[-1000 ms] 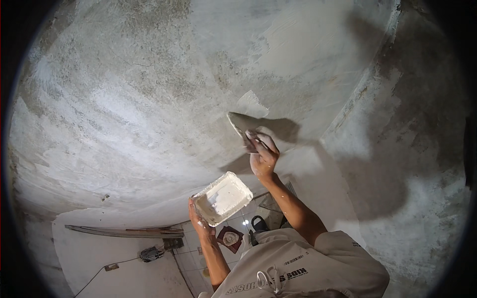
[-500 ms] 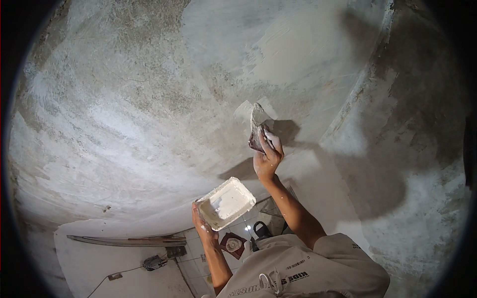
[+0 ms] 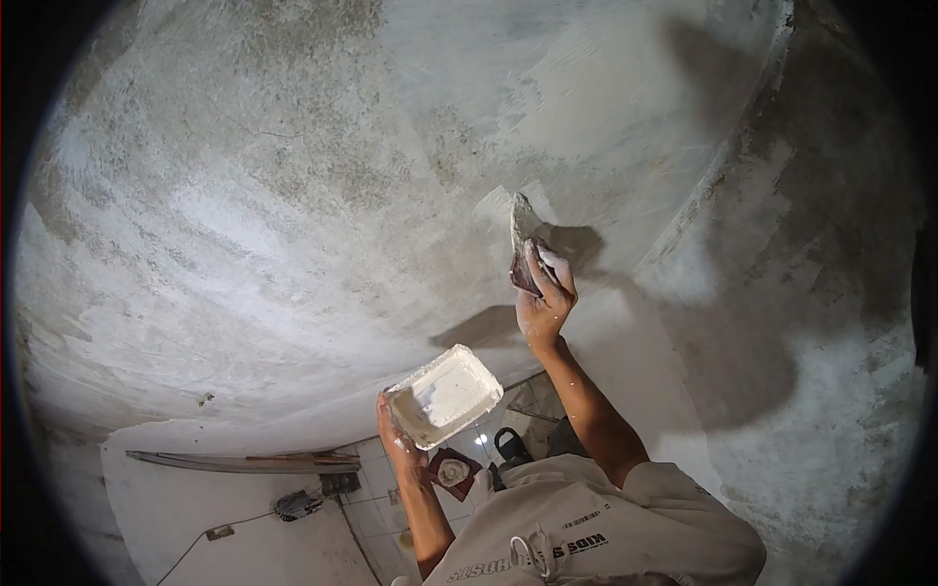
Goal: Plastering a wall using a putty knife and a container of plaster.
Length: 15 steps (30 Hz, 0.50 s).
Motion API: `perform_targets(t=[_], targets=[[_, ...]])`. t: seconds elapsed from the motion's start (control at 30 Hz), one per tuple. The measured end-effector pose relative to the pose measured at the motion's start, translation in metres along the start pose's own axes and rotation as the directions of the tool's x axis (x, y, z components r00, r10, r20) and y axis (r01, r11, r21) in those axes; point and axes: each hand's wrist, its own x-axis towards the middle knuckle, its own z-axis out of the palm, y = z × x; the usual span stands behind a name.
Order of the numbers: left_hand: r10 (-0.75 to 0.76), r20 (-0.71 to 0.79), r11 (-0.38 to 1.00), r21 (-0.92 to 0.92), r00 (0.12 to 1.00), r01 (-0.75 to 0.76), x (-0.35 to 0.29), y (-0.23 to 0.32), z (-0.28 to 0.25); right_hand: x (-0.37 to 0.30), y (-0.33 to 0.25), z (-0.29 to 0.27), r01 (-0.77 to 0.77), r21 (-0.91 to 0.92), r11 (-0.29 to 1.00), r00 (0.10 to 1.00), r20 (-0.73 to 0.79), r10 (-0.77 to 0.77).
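Note:
My right hand (image 3: 547,293) is closed round a putty knife (image 3: 522,244) with a dark red grip and a blade coated in pale putty. The blade lies at the grey, patchy wall (image 3: 322,225), on a small fresh smear of putty (image 3: 496,202). Lower and to the left, my left hand (image 3: 396,438) grips the side of a white rectangular tub (image 3: 479,386) from below. Putty crusts the tub's rim and coats its inside. White residue covers fingers of my right hand.
A wall corner (image 3: 703,186) runs down at the right. Below are a tiled floor (image 3: 376,498), a dark red square item (image 3: 459,493) with a whitish lump on it, and a black sandal (image 3: 510,446). Long thin strips (image 3: 244,464) and a wire (image 3: 195,542) are at lower left.
My right hand and the putty knife have shifted slightly right and up in the picture. The tub has stayed nearly in place in my left hand.

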Motion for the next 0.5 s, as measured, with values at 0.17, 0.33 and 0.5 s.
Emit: perform_targets(t=[0.17, 0.33, 0.5], targets=[[-0.059, 0.078, 0.998, -0.02, 0.995, 0.061, 0.002, 0.0, -0.008, 0.001, 0.005, 0.0, 0.032, -0.002, 0.999, 0.999, -0.017, -0.032], [-0.031, 0.019, 0.999, -0.027, 0.999, 0.032, 0.008, -0.007, -0.01, 0.003, 0.003, -0.001, 0.035, 0.008, 0.999, 0.999, -0.008, -0.035], [-0.05, 0.022, 0.999, 0.003, 0.998, 0.05, 0.011, -0.006, -0.005, 0.005, 0.001, -0.003, 0.025, 0.0, 1.0, 1.0, -0.009, -0.025]])
